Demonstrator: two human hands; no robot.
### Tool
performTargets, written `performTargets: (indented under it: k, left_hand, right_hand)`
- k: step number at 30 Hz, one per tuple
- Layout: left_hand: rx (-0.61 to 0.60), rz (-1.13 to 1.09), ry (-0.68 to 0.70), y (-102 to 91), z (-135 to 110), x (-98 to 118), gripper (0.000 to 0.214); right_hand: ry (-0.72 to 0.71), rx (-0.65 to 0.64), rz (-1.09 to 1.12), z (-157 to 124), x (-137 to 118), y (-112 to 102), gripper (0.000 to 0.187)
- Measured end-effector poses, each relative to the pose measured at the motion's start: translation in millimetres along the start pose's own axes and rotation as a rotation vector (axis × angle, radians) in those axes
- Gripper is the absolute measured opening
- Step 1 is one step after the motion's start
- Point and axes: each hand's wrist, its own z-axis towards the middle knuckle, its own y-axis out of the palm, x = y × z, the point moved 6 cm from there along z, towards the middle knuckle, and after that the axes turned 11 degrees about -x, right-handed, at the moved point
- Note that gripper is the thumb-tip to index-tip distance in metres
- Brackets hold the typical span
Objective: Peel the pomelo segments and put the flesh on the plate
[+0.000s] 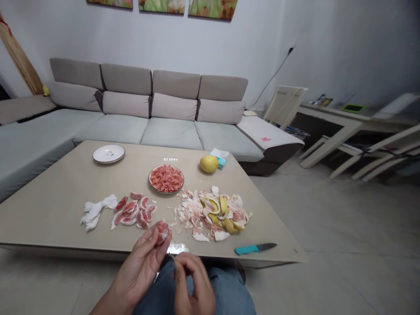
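Pink segment [162,232] sits pinched in left hand [142,262], at the near edge of the table [49,214]; right hand [195,280], grip narrow, seems to hold a shred [171,255]. Likely peeling; next pull calls for gentleness.

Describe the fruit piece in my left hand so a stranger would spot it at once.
Find the beige table in front of the grey sofa. At its near edge, your left hand pinches a small red fruit piece with whitish patches. Similar segments lie loose on the tabletop beyond it; this one is held up off the surface.
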Motion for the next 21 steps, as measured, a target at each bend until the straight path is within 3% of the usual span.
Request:
performTargets:
  k: [6,9,12,15,18,21]
  left_hand:
    - [0.023,-0.050,-0.028,-4.2,-5,0,0.025]
    - [-0.014,0.010,0.016,-3.4,-5,5,0.025]
    - [-0.081,0.126,0.046,-1.9,-7,11,0.021]
    - [-0.149,0.258,0.052,-1.3,-12,14,0.020]
    - [-0.197,0.383,0.063,0.2,-16,15,0.031]
    - [-0.212,0.543,0.156,3.7,-17,22,0.046]
  right_hand:
    - [-0.082,-0.011,-0.189,57,8,-35,0.014]
    - [-0.109,-0.104,-0.286,81,30,-30,0.016]
    - [-0.034,-0.225,-0.433,101,63,-22,0.019]
    - [0.026,-0.255,-0.487,115,90,-21,0.023]
    - [0.035,-0.288,-0.477,122,103,-21,0.018]
    - [0.030,-0.324,-0.440,123,100,-21,0.031]
